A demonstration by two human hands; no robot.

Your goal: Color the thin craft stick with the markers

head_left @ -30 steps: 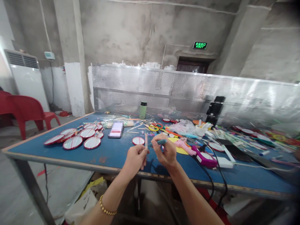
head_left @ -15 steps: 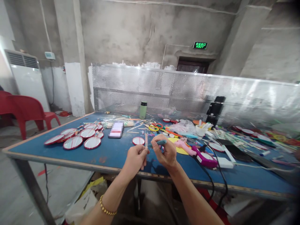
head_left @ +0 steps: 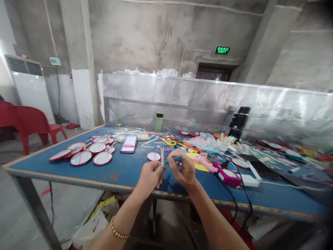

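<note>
Over the front edge of the table, my left hand (head_left: 151, 175) pinches a flat wooden craft stick (head_left: 162, 153) between thumb and fingers, its upper end pointing away from me. My right hand (head_left: 183, 171) is closed around a teal pen (head_left: 178, 158), whose tip end is at the stick, just above my left fingertips. Whether the tip touches the stick I cannot tell. Just beyond my left hand lies a round, white-faced disc (head_left: 153, 156) with a red rim and reddish lines across it.
Several red-rimmed discs (head_left: 81, 158) are piled at left, near a phone (head_left: 128, 144). A green bottle (head_left: 159, 122) stands at the back. To the right lie a pink-and-purple corded tool (head_left: 227, 175), a yellow disc (head_left: 203, 166), scissors (head_left: 171, 141) and scattered sticks. A perforated metal screen (head_left: 166, 90) rises behind.
My right hand and the pen have shifted very slightly, with the pen's back end a little lower and further left. My left hand keeps the stick in nearly the same place.
</note>
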